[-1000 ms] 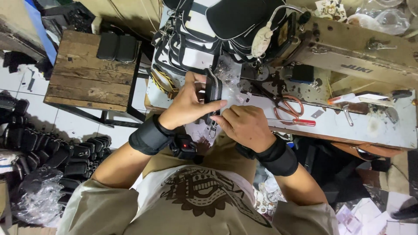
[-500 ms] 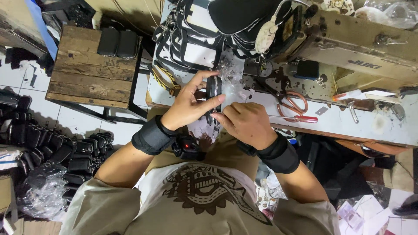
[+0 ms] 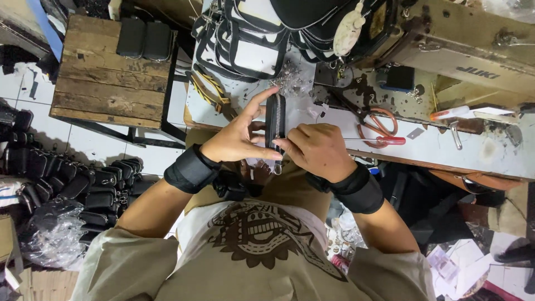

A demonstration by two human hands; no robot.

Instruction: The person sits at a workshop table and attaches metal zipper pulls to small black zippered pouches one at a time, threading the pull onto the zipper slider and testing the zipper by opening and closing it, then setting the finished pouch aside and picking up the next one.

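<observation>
The person holds a small black zip pouch [image 3: 275,120] upright between both hands, just above the near edge of the white sewing table [image 3: 446,147]. The left hand [image 3: 237,136] is partly open: its index finger stretches up along the pouch's left side towards the top, the thumb presses against the lower left edge, and the other fingers curl loosely behind. The right hand [image 3: 317,150] is nearly closed, its fingertips pinching the pouch's lower right edge beside the silver zip, with a small metal pull hanging below. Both wrists wear black wrist bands [image 3: 192,169].

On the table, just right of the hands, lie orange-handled scissors [image 3: 376,125]. Beyond the pouch sits a heap of black-and-white bags [image 3: 245,39], close to the sewing machine [image 3: 446,39]. To the left stands a wooden bench [image 3: 106,83] with two black pouches on it, and on the floor beneath is a pile of finished black pouches [image 3: 67,181].
</observation>
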